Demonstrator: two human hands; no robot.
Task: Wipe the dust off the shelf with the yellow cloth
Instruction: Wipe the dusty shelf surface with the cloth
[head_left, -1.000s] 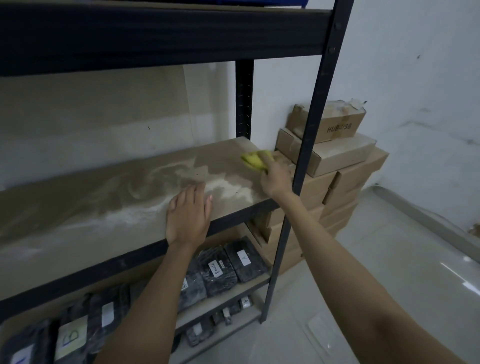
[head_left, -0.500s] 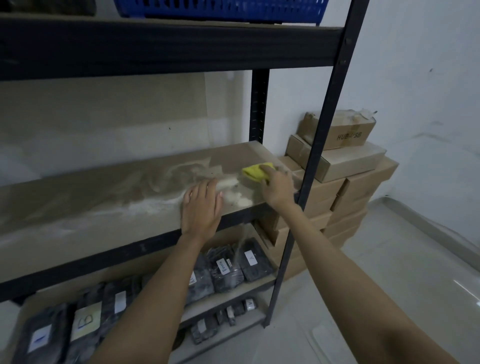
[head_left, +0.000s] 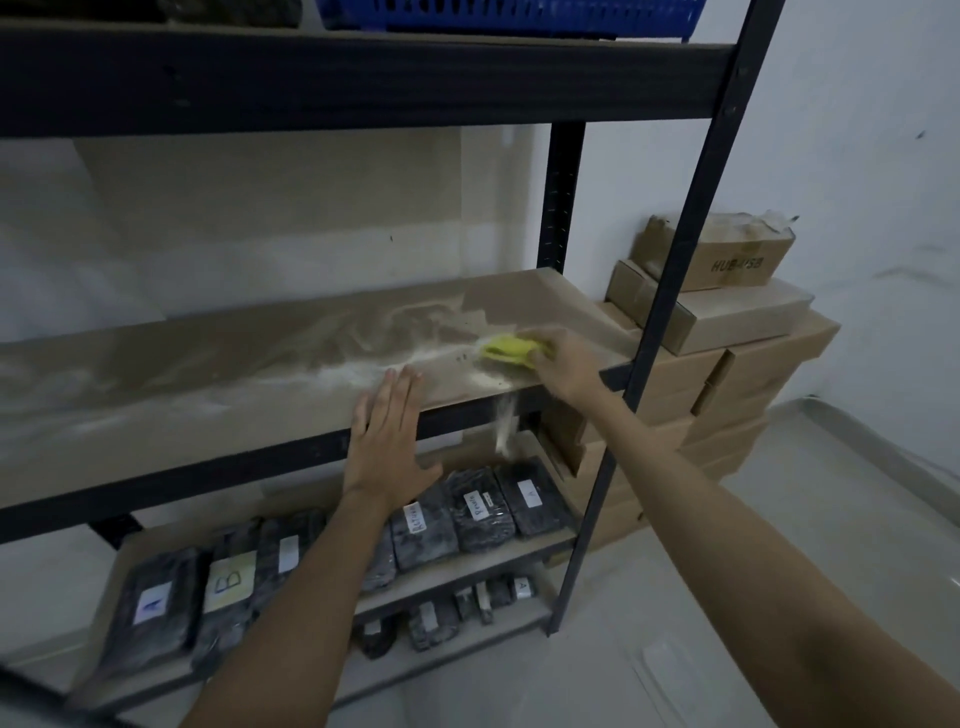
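The right hand (head_left: 563, 366) presses a bunched yellow cloth (head_left: 506, 349) onto the dusty brown shelf (head_left: 218, 374), near its front right corner. At its eight o'clock, the left hand (head_left: 387, 441) spreads flat and empty at the shelf's front edge. White dust (head_left: 504, 423) spills below. Cardboard boxes (head_left: 737, 332) stack at three o'clock, against a white wall (head_left: 857, 130).
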